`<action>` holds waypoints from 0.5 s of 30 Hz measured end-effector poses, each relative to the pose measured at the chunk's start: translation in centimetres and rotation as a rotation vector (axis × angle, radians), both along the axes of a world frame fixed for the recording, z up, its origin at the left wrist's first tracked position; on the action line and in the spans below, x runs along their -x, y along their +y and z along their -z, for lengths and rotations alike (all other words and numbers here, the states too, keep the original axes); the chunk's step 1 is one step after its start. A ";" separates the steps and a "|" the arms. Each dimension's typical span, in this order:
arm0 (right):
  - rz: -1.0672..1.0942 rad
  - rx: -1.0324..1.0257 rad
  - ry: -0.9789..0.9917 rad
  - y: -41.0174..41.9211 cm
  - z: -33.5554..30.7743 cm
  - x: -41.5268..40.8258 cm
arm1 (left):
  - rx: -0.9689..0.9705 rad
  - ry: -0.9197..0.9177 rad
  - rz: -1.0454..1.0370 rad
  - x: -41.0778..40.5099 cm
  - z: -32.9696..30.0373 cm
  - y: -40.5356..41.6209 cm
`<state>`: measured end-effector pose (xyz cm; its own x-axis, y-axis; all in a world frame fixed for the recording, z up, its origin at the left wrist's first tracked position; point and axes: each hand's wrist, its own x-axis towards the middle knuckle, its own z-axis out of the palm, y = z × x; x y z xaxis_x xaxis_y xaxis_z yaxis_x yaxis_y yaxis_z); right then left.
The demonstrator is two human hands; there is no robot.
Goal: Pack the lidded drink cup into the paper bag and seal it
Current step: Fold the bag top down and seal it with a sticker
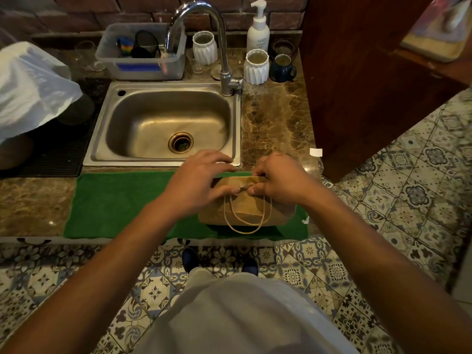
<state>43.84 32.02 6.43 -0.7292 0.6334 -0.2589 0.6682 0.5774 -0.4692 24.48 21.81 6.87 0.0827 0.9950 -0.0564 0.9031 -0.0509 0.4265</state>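
Two hands grip the folded top of the paper bag (pixel 246 204), which stands on the green mat (pixel 115 205) just in front of the sink (pixel 163 123). The bag's top is folded shut, so the cup cannot be seen. The left hand (pixel 196 182) and right hand (pixel 277 178) pinch the fold, thumbs nearly touching. Its twine handle (pixel 245 218) hangs down the front.

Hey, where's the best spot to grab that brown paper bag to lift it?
Probably the twine handle loop hanging down the brown paper bag's near face. Come from the near side; both hands already cover the folded top.
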 end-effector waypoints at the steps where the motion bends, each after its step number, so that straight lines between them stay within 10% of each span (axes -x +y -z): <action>1: -0.003 -0.007 0.001 0.0 0.0 0.0 | 0.009 0.046 0.017 -0.4 0.4 0.5; 15: 0.059 -0.029 0.173 0.2 1.0 -3.2 | 0.034 -0.130 -0.062 0.4 2.3 0.6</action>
<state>47.05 32.21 5.39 -0.7227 0.6816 -0.1143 0.6121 0.5545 -0.5638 24.11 22.45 4.53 0.0297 0.9961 -0.0828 0.8413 0.0198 0.5402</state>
